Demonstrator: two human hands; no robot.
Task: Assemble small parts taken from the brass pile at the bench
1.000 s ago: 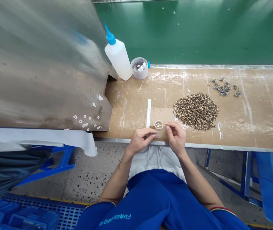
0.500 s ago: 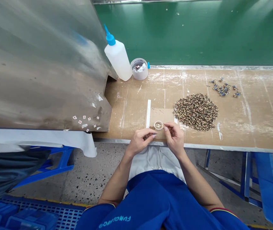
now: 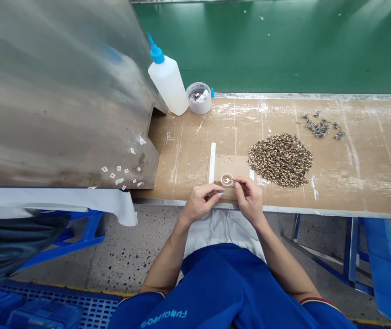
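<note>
The right hand is nearly closed, thumb and forefinger pinched on the right end of a thin pale stick, the other fingers curled loosely beneath. The stick points left, its long axis running roughly left to right, and its free end is at the mouth of a small round cup, just left of the fingertips; whether the tip touches what is inside is too small to tell. The left hand, near and left of the cup, is closed to a pinch as well, with a small bluish piece between thumb and forefinger; mostly covered by the fingers, it does not show clearly which way it points.

The cup stands on a cardboard square, with a white strip along the left side, its long axis near to far. Just right lies a broad heap of small brown and gold pieces, pointing every way. Farther right and far is a loose scatter of blue-ended pieces. Far left of the cup stand a white bottle, its blue nozzle pointing far and slightly left, and a round tub beside it, with scraps inside
</note>
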